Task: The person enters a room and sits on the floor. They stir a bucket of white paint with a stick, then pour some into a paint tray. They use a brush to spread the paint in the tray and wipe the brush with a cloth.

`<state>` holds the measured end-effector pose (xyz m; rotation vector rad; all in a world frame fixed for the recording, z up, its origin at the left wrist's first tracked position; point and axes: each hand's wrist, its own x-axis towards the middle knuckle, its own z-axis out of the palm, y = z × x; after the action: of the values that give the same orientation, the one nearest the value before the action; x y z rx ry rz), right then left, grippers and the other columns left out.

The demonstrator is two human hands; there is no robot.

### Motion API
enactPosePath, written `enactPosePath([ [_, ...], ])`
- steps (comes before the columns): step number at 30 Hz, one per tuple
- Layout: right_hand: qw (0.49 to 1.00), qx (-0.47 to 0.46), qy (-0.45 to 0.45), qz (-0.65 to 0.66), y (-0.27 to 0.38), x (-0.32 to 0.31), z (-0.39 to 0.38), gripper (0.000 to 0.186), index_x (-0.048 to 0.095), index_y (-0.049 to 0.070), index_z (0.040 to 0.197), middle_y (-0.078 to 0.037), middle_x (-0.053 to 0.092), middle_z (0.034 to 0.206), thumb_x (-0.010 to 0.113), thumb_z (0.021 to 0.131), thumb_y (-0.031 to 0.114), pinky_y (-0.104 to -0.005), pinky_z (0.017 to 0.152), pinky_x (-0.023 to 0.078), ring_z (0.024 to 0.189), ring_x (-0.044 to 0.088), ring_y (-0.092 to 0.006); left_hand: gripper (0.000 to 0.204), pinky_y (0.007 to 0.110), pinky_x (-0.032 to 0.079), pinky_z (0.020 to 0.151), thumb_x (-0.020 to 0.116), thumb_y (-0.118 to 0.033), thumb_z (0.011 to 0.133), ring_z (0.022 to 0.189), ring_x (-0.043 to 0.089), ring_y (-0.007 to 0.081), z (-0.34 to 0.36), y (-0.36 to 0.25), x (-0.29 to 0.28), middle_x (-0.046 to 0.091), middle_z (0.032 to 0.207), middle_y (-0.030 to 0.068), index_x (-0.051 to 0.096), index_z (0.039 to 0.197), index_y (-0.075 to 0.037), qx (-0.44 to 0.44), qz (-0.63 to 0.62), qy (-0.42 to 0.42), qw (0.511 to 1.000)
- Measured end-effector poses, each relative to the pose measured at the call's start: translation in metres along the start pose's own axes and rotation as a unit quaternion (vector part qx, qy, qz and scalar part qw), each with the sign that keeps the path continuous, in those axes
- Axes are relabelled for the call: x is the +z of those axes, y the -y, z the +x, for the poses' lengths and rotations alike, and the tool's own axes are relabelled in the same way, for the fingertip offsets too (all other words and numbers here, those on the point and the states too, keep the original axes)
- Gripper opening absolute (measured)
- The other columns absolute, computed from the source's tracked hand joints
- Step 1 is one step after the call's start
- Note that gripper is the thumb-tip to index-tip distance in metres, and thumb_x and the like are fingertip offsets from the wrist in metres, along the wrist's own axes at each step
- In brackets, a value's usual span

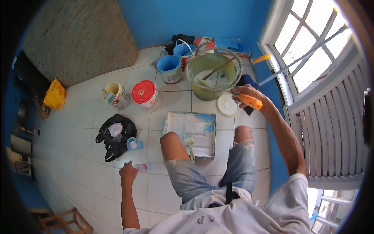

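Note:
My right hand (243, 95) grips an orange-handled tool (253, 102), probably a roller frame, over the white lid (228, 105) beside a large olive bucket (204, 91) holding white liquid and sticks. My left hand (127, 169) is low at the left, fingers curled, beside a clear plastic bottle (143, 167) with red on it; what it holds is unclear. Between my knees lies a paint tray (206, 140) streaked white and blue, with a brush (190, 142) on it. A blue cup (134, 144) stands by a black plastic bag (107, 130).
Blue buckets (169, 70), a red-lidded bucket (144, 93) and a cream bucket (120, 101) stand ahead. A grey board (82, 43) and yellow sack (54, 93) are at left, a wooden stool (66, 222) lower left. A window (304, 35), pole (304, 56) and louvred shutter (331, 124) flank my right.

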<state>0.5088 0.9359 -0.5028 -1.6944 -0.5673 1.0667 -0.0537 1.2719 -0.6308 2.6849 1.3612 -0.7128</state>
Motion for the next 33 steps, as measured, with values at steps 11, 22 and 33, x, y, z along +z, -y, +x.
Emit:
enactPosePath([
  [11,0.987,-0.066,-0.116,0.086,-0.024,0.085,-0.002,0.055,0.052,-0.006,0.128,-0.020,0.065,0.105,0.064,0.090,0.032,-0.0372,0.077,0.057,0.094,0.067,-0.0266,0.064,0.038,0.053,0.094,0.049,-0.055,0.102,0.107,0.066,0.0274,0.022,-0.389,-0.172,0.064,0.123,0.0148,0.050,0.137,-0.001,0.128,-0.813,0.364,0.436],
  [22,0.882,-0.203,-0.335,-0.261,-0.045,-0.007,0.025,0.015,0.058,0.007,0.107,-0.016,0.068,0.083,0.062,0.092,0.007,-0.0458,0.065,0.053,0.078,0.069,-0.0356,0.027,0.032,0.057,0.063,0.060,-0.026,0.100,0.083,0.068,0.0185,0.021,-0.411,-0.193,0.067,0.103,0.0098,0.059,0.116,-0.005,-0.020,-0.799,0.353,0.487],
  [33,0.710,-0.109,0.032,-0.695,-0.137,-0.081,0.312,0.015,0.077,0.013,0.092,-0.011,0.073,0.096,0.068,0.081,0.009,-0.0426,0.071,0.056,0.090,0.072,-0.0283,0.045,0.023,0.045,0.047,0.057,-0.028,0.103,0.058,0.057,0.0103,-0.002,-0.393,-0.228,0.057,0.087,0.0055,0.048,0.136,0.001,-0.046,-0.770,0.334,0.542],
])
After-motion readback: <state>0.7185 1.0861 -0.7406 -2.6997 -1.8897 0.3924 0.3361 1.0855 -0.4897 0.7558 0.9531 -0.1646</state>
